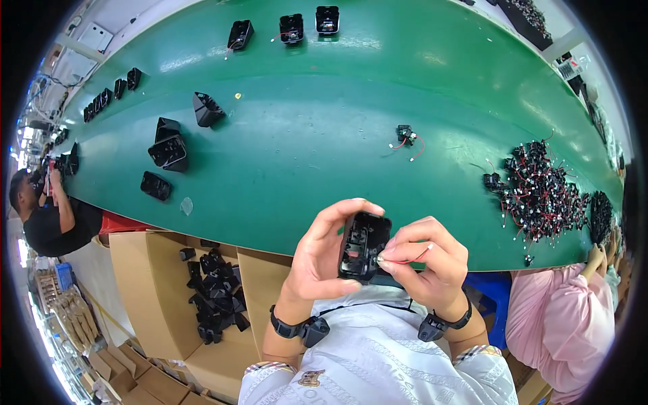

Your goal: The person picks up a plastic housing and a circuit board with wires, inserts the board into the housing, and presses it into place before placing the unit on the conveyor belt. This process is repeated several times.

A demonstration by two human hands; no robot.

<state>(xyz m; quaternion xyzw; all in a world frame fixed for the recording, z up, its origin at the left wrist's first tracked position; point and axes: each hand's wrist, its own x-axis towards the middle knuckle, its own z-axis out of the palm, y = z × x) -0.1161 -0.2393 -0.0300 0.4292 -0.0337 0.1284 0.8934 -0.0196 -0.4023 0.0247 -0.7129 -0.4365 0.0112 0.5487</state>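
Close in front of my body, my left hand (322, 253) grips a black plastic housing (365, 246) by its sides, with its hollow inner face turned up. My right hand (432, 260) is at the housing's right edge, thumb and forefinger pinching a thin red wire lead (408, 258) with a small white connector at its end. Whether the wire's other end is fixed inside the housing is hard to tell. Beyond my hands, a small black part with red wires (405, 136) lies alone on the green table (304, 162).
A large heap of black wired parts (540, 192) covers the table's right side. Several black housings (169, 152) stand at left and along the far side. Below the table edge, a cardboard box (152, 297) holds black pieces. A co-worker (54, 209) sits far left; another in pink (567, 324) is at right.
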